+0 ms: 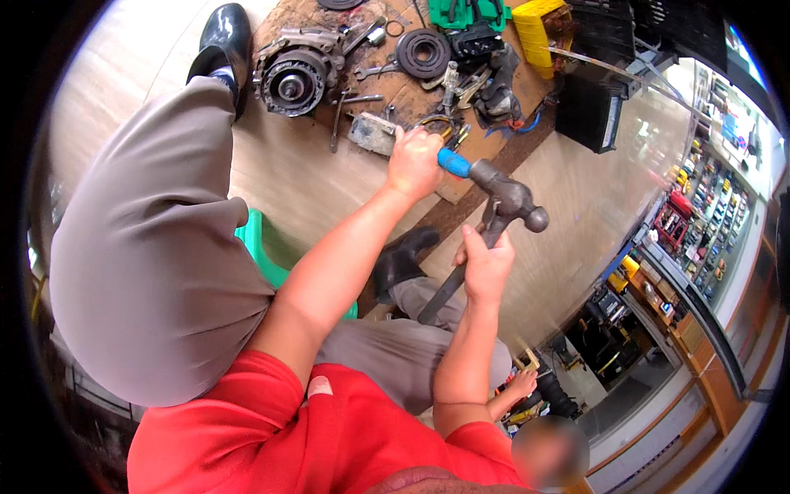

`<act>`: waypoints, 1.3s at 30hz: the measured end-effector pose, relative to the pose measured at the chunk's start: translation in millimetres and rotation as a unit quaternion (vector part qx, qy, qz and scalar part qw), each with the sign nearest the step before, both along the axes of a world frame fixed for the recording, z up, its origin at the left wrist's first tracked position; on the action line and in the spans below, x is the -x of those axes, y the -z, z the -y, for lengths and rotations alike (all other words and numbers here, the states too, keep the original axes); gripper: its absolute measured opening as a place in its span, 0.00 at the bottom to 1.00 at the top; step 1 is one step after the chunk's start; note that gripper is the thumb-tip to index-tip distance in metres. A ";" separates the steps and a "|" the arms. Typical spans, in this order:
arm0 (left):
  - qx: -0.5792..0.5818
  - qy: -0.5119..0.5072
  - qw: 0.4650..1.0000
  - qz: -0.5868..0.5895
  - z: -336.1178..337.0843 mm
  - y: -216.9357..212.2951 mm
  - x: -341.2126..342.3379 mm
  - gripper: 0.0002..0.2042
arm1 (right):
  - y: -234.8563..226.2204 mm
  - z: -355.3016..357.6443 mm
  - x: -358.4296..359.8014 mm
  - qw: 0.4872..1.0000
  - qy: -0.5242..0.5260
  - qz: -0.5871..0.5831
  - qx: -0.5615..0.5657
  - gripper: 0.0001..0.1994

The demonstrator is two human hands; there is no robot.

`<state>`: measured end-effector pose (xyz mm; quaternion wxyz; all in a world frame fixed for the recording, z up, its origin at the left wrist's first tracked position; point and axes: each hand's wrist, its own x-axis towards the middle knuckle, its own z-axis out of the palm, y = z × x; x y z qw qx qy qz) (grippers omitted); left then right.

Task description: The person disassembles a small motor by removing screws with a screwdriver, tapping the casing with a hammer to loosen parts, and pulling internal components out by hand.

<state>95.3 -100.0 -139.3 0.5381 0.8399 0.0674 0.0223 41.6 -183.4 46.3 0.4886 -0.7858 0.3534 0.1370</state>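
My right hand [487, 267] is closed around the dark handle of a ball-peen hammer [512, 198], close to its head. My left hand [414, 163] is wrapped round a tool with a blue handle [453, 162]. The blue end sticks out toward the hammer's flat face and appears to meet it. My fingers hide the rest of that tool, so its kind does not show. Just beyond the left hand lies a worn grey metal block [373, 133], on the edge of a cardboard sheet [319, 142].
On the cardboard stand a greasy metal housing [290, 82], a round black pulley [423, 53], a spanner [374, 72] and a green tool case [467, 13]. To the right are a yellow plastic piece [536, 37] and a black box [589, 115]. Another person [520, 384] is at lower right.
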 end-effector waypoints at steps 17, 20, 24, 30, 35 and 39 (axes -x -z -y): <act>0.060 -0.027 0.997 0.027 -6.6 5.5 25.6 0.17 | 259.0 142.2 -30.7 0.897 -0.086 -0.121 0.416 0.15; 0.076 -0.023 0.996 0.035 -2.0 0.0 17.8 0.19 | 286.6 152.4 -43.9 0.896 -0.041 -0.129 0.424 0.16; 0.064 -0.009 0.997 0.032 6.2 -1.4 19.2 0.24 | 268.1 165.9 -60.3 0.948 -0.076 -0.029 0.308 0.18; -0.075 -0.055 0.976 -0.197 -9.6 1.2 47.2 0.48 | 114.6 53.0 -126.4 0.969 -0.160 -0.177 -0.062 0.24; -0.102 -0.094 0.951 -0.275 -28.9 33.3 29.0 0.55 | 68.2 -11.2 -136.1 0.842 -0.424 -0.326 -0.069 0.20; -0.068 -0.056 0.960 -0.266 -41.8 46.5 19.6 0.56 | 69.8 -36.3 -120.2 0.802 -0.446 -0.396 0.043 0.12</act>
